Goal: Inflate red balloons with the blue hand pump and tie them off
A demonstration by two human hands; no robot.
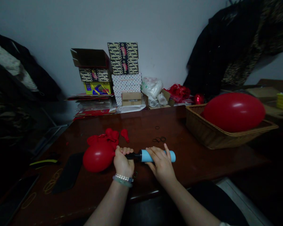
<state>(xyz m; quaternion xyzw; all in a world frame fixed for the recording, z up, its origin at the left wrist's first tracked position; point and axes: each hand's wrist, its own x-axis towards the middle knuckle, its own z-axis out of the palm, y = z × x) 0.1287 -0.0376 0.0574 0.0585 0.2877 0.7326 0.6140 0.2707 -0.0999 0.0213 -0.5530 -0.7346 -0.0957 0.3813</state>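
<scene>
A blue balloon pump [145, 156] with a black nozzle end lies level between my hands, just above the dark wooden table. My left hand [124, 161], wearing bracelets, is closed round the nozzle and the neck of a partly inflated red balloon [97, 157]. The balloon sticks out to the left of that hand. My right hand [161, 161] grips the blue barrel, its fingers laid over the top. Behind the balloon lies a pile of flat red balloons [103, 136], with a single flat balloon [124, 135] beside it.
A wicker basket [202, 135] at the right holds a large inflated red balloon [234, 112]. Small dark rubber bands [159, 139] lie beyond my right hand. Yellow rubber bands [49, 185] and a dark flat pad [69, 172] are at the left. Boxes [126, 84] are stacked against the wall.
</scene>
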